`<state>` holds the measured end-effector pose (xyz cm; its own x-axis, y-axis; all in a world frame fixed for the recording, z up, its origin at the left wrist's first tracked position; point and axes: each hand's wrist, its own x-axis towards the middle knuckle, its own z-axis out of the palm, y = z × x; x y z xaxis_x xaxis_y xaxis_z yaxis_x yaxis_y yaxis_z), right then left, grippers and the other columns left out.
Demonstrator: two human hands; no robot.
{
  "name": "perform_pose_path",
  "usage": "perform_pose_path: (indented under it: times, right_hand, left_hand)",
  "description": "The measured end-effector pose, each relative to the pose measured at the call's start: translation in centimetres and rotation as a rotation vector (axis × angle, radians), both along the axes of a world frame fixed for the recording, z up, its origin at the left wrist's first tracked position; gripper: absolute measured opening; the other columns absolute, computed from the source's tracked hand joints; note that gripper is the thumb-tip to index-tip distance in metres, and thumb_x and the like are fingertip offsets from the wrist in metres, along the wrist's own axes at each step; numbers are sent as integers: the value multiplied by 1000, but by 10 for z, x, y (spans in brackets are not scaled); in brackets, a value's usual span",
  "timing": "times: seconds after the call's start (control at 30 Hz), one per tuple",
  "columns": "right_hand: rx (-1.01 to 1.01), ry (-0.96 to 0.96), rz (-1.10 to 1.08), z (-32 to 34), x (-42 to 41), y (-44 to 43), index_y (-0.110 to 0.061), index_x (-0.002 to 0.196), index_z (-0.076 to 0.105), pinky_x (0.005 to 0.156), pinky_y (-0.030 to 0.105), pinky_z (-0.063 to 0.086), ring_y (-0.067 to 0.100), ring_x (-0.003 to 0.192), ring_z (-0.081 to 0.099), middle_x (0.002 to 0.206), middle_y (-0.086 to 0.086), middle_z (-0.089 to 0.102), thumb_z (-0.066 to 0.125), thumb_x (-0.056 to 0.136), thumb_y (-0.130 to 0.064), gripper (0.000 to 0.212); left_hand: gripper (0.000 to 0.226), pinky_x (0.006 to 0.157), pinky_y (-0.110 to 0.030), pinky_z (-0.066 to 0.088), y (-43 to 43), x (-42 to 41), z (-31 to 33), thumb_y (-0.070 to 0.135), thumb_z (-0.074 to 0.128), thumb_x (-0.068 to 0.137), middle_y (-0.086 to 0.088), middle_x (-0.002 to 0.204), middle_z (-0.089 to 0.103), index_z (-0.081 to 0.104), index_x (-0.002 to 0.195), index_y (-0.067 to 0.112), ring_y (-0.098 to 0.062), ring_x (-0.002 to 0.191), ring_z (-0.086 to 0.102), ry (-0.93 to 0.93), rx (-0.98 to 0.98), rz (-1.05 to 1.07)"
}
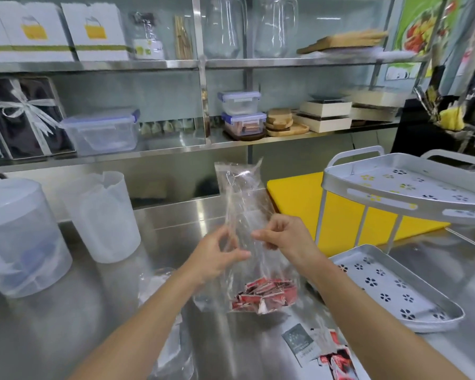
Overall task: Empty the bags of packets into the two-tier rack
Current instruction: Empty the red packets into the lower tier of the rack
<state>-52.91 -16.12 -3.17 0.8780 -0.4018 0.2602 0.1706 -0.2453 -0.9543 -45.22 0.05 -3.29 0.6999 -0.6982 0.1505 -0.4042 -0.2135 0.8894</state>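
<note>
A tall clear plastic bag [244,204] stands upright over the steel counter, with red packets [266,294] bunched at its bottom. My left hand [217,253] and my right hand [283,237] both pinch the bag at mid height, side by side. The white two-tier rack stands at the right: its upper tray [395,204] and lower tray [412,316] hold no packets that I can see. Another clear bag [165,338] lies flat under my left forearm. A grey sachet [299,341] and more red packets [337,360] lie at the front edge.
Two translucent jugs [104,215] [19,237] stand at the left of the counter. A yellow cutting board [299,201] leans behind the rack. Steel shelves [176,145] behind hold lidded boxes, wooden coasters and glass pitchers. A dark knife holder [439,127] stands far right.
</note>
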Motion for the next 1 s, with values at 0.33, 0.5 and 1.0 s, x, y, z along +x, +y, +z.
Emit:
perform_pose_path:
  times: [0.33,0.5,1.0]
  right_hand:
    - [-52,-106,-37,13,-32,-10,-16,74,65,59,18,44,6,64,54,67,-8,60,76,69,-26,15]
    - [159,202,103,-23,-73,-49,-18,103,64,86,36,45,19,99,63,105,3,69,74,69,-31,38]
    - [346,181,-405,-82,-121,-87,3,78,73,52,18,54,16,57,69,61,4,73,73,69,5,8]
  left_hand:
    - [36,65,-19,56,-51,-42,13,-11,74,63,-7,80,73,68,96,4,-15,75,71,121,-234,26]
    - [28,64,-25,56,-59,-42,25,0,81,62,-13,76,72,66,86,-4,-22,70,70,149,-248,128]
    - [34,95,-42,42,-101,-33,13,14,82,61,-4,90,68,63,89,8,-21,98,60,613,-352,196]
